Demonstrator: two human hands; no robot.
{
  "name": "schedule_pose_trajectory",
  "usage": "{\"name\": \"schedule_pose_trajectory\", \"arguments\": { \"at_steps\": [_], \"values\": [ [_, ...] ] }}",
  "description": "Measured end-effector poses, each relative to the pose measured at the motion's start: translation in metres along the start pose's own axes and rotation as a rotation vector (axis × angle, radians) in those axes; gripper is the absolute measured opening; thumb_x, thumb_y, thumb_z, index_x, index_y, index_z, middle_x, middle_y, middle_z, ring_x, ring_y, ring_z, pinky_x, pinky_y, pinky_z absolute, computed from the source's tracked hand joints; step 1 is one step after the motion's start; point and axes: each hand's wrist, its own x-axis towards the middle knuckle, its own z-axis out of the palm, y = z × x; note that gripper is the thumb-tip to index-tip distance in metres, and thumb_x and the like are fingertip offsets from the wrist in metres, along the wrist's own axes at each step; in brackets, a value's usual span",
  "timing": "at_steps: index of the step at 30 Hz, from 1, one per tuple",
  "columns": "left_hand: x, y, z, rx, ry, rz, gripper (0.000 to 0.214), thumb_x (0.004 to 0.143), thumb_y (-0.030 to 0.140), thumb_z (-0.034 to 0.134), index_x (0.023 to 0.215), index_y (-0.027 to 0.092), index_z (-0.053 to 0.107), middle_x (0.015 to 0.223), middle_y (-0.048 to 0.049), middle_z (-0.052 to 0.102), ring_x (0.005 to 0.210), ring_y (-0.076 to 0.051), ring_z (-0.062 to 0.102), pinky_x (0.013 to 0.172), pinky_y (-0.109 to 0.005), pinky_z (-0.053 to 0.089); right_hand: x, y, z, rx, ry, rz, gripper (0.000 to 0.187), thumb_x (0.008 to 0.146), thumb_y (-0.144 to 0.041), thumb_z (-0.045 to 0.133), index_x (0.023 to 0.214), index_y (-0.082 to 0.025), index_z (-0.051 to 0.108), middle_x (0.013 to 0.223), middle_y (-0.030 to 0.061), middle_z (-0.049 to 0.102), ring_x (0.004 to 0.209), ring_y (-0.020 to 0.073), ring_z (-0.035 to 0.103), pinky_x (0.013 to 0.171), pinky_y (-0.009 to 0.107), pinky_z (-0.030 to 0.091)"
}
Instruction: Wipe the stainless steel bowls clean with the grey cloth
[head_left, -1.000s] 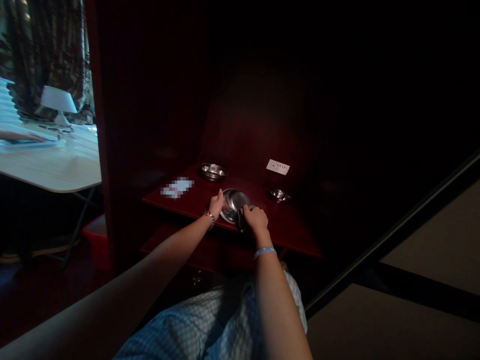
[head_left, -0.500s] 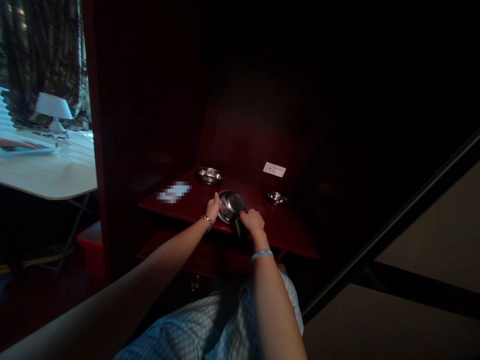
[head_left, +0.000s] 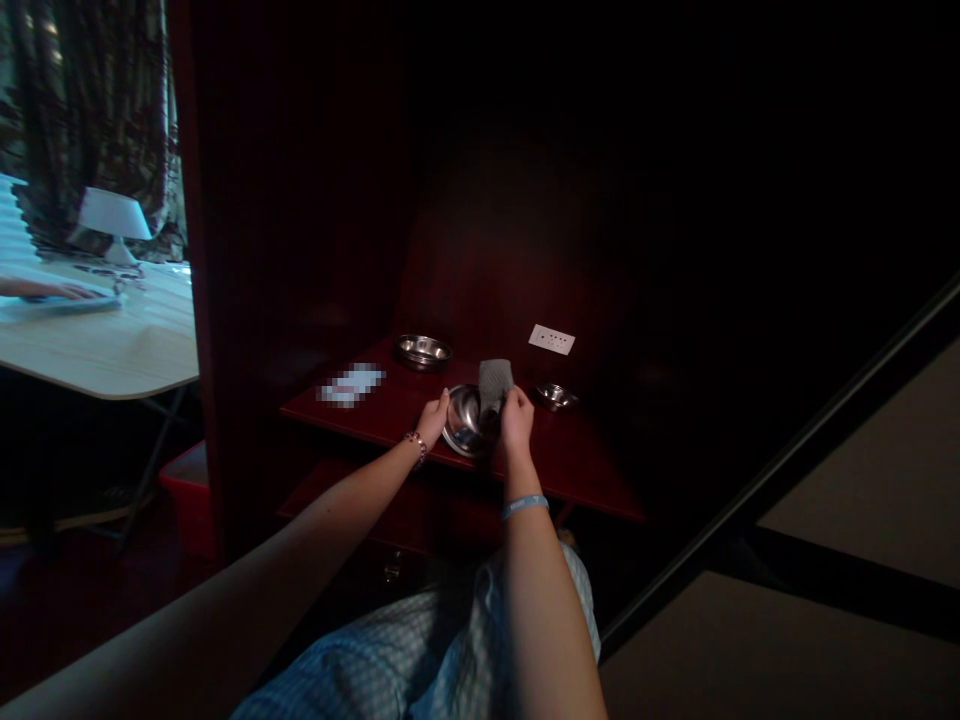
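A steel bowl (head_left: 465, 425) is tilted up on a dark red wooden shelf (head_left: 592, 475). My left hand (head_left: 433, 417) grips the bowl's left rim, fingers closed on it. My right hand (head_left: 516, 418) is closed on a grey cloth (head_left: 494, 384), which stands up over the bowl's right edge. My left wrist wears a bead bracelet and my right wrist a pale blue band.
A second steel bowl (head_left: 423, 351) sits at the back left of the shelf and a small steel bowl (head_left: 556, 396) at the right. A white socket plate (head_left: 551, 339) and a blurred card (head_left: 351, 383) are there too. A pale table (head_left: 112, 350) with a lamp (head_left: 114, 222) stands at the left.
My right hand has lifted the grey cloth from the bowl's lower right edge up to its upper right rim. The left hand still holds the bowl.
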Motion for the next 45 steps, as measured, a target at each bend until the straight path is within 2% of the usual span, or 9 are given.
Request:
{"name": "schedule_pose_trajectory", "arguments": {
  "at_steps": [4,7,9,13,14,24,31,40,45],
  "values": [
    [-0.001,0.003,0.000,0.005,0.000,-0.012,0.046,0.086,0.053,0.058,0.062,0.015,0.068,0.063,-0.0063,0.070,0.062,-0.016,0.063,0.064,-0.024,0.046,0.000,-0.007,-0.016,-0.099,0.202,-0.006,0.052,0.088,-0.025,0.028,0.126,-0.012,0.061,0.126,0.0136,0.065,0.114,0.0215,0.060,0.100,0.030,0.043],
    [-0.003,0.006,0.000,-0.001,-0.001,-0.029,0.046,0.086,0.052,0.060,0.061,0.015,0.067,0.062,-0.0063,0.069,0.060,-0.016,0.062,0.064,-0.024,0.045,0.001,-0.003,-0.020,-0.271,0.210,-0.131,0.055,0.088,-0.018,0.025,0.131,-0.012,0.058,0.135,0.0127,0.059,0.130,0.0216,0.049,0.112,0.036,0.033],
    [-0.004,0.006,0.001,-0.007,-0.006,-0.034,0.046,0.086,0.052,0.060,0.062,0.014,0.068,0.062,-0.0070,0.069,0.060,-0.016,0.062,0.065,-0.025,0.045,0.000,0.004,-0.015,-0.339,0.091,-0.232,0.055,0.089,-0.016,0.025,0.133,-0.013,0.058,0.138,0.0110,0.057,0.135,0.0207,0.043,0.116,0.037,0.029],
    [-0.003,0.005,0.002,-0.006,0.013,-0.054,0.045,0.082,0.056,0.063,0.064,0.015,0.067,0.061,-0.0069,0.068,0.060,-0.018,0.063,0.063,-0.026,0.046,-0.008,0.018,0.006,-0.433,-0.422,-0.450,0.049,0.091,-0.020,0.039,0.136,-0.022,0.058,0.149,0.0054,0.049,0.141,0.0197,0.037,0.118,0.038,0.028],
    [-0.003,0.005,0.001,0.004,0.021,-0.053,0.046,0.082,0.057,0.063,0.064,0.015,0.066,0.060,-0.0065,0.068,0.059,-0.018,0.063,0.061,-0.026,0.046,-0.010,0.020,0.010,-0.451,-0.480,-0.471,0.049,0.092,-0.024,0.042,0.139,-0.024,0.056,0.154,0.0046,0.043,0.144,0.0207,0.033,0.119,0.040,0.027],
    [0.000,0.002,-0.002,0.111,-0.027,0.039,0.043,0.085,0.051,0.059,0.070,0.012,0.069,0.064,-0.0063,0.070,0.064,-0.017,0.064,0.066,-0.026,0.046,-0.020,0.020,0.014,-0.630,-0.470,-0.538,0.052,0.102,-0.043,0.030,0.151,-0.026,0.039,0.164,0.0041,0.020,0.151,0.0248,0.015,0.122,0.045,0.018],
    [-0.002,0.003,-0.001,0.150,-0.053,0.022,0.049,0.084,0.057,0.056,0.065,0.014,0.068,0.062,-0.0086,0.070,0.065,-0.020,0.066,0.067,-0.028,0.047,-0.015,0.022,0.009,-0.673,-0.430,-0.446,0.051,0.103,-0.038,0.025,0.151,-0.027,0.037,0.163,0.0034,0.024,0.149,0.0228,0.022,0.121,0.042,0.020],
    [-0.001,0.000,-0.001,0.173,-0.027,0.048,0.050,0.087,0.056,0.053,0.060,0.015,0.066,0.057,-0.0070,0.067,0.060,-0.018,0.062,0.064,-0.027,0.045,-0.017,0.020,-0.001,-0.705,-0.330,-0.008,0.061,0.101,-0.045,0.023,0.157,-0.022,0.019,0.158,0.0146,0.032,0.139,0.0293,0.041,0.110,0.046,0.036],
    [0.001,-0.002,-0.002,0.175,-0.024,0.061,0.051,0.086,0.057,0.053,0.059,0.015,0.064,0.055,-0.0054,0.065,0.056,-0.017,0.058,0.061,-0.026,0.043,-0.019,0.013,-0.004,-0.709,-0.338,0.111,0.065,0.100,-0.048,0.023,0.158,-0.018,0.015,0.149,0.0209,0.042,0.129,0.0330,0.052,0.103,0.049,0.040]
  ]
}}
